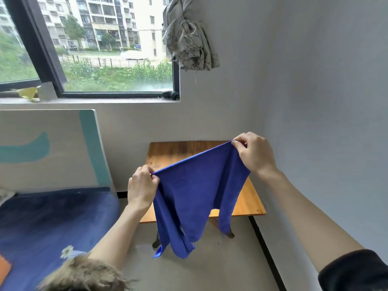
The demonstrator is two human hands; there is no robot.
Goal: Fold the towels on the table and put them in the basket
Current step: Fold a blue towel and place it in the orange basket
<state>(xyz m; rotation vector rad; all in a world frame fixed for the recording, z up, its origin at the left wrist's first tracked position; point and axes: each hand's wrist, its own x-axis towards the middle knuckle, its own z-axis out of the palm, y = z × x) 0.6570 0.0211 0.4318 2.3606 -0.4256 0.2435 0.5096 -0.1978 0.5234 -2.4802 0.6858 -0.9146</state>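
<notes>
A blue towel hangs in the air in front of a small wooden table. My left hand pinches its left top corner and my right hand pinches its right top corner, higher up. The top edge is stretched tight between the two hands. The lower part droops in loose folds below the table's front edge. No basket is in view.
A bed with a dark blue cover and a white and teal headboard stands at the left. A window is on the far wall with a knotted curtain beside it. White wall closes the right side; grey floor lies below.
</notes>
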